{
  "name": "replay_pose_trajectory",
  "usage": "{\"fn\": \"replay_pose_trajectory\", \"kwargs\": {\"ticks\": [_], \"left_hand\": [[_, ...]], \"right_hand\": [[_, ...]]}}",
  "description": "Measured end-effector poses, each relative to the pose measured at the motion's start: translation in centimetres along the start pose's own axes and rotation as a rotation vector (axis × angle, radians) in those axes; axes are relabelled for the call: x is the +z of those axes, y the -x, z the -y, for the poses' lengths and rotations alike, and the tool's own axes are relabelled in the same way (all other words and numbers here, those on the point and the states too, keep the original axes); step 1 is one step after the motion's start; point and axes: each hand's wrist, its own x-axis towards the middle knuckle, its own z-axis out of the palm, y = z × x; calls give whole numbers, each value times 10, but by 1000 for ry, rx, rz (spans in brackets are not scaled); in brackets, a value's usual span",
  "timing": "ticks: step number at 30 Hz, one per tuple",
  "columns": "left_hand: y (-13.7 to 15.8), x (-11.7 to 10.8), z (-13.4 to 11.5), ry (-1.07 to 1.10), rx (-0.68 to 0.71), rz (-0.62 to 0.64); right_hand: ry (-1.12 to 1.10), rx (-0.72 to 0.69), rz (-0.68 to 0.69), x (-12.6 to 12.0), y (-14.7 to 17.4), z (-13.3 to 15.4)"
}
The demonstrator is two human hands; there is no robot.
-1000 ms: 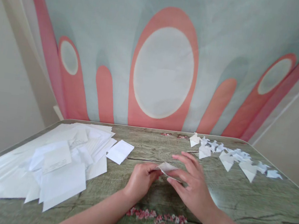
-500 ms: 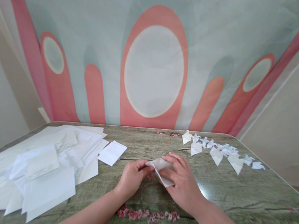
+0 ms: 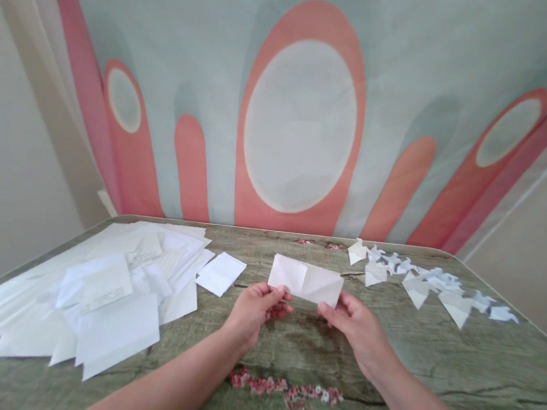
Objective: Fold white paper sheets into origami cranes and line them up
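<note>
A folded sheet of white paper (image 3: 306, 280) is held up above the table, a long rectangle with crease lines across it. My left hand (image 3: 260, 307) pinches its lower left part, thumb in front. At the lower right corner, my right hand (image 3: 351, 323) grips it between thumb and fingers. Some fingertips are hidden behind the paper. Past my right hand lie several folded paper birds (image 3: 416, 288) in a loose group at the far right.
A wide, overlapping pile of white paper sheets (image 3: 119, 339) covers the table's left side. Beside it lies a small stack of square papers (image 3: 222, 273). The wood-grain table (image 3: 409, 398) has a printed flower pattern (image 3: 260, 383) near me. A patterned backdrop (image 3: 217, 23) stands behind.
The paper has gone from a tilted, partly open fold to a flat rectangle facing me. My hands have moved apart to its two ends. The view has shifted slightly.
</note>
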Motion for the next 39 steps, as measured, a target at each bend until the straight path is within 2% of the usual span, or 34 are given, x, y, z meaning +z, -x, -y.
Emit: {"fn": "replay_pose_trajectory", "kwargs": {"ticks": [2, 6, 11, 17, 19, 22, 23, 25, 27, 30, 33, 39], "left_hand": [[1, 3, 2, 0, -4, 17], [2, 6, 4, -15, 11, 32], [3, 7, 5, -27, 38, 35], [4, 8, 6, -57, 53, 75], [6, 8, 1, -169, 187, -20], [12, 7, -13, -521, 583, -245], [14, 6, -18, -638, 691, -258], [18, 6, -25, -788, 798, -199], [20, 6, -27, -845, 778, -111], [18, 6, -22, -815, 633, -21], [16, 7, -18, -733, 550, -24], [14, 6, -16, -684, 503, -4]], "right_hand": [[71, 44, 1, 1, 2, -3], [169, 39, -72, -1, 4, -6], [66, -6, -119, 0, 4, -2], [12, 37, -37, 2, 4, -4], [41, 32, -66, 0, 4, -3], [236, -4, -115, -2, 5, 3], [337, -21, -124, -2, 6, 5], [536, -72, -126, 0, 8, 9], [681, -140, -118, 2, 10, 9], [798, -214, -88, 5, 13, 8], [803, -203, -6, 6, 15, 7], [805, -152, 79, 7, 15, 10]]}}
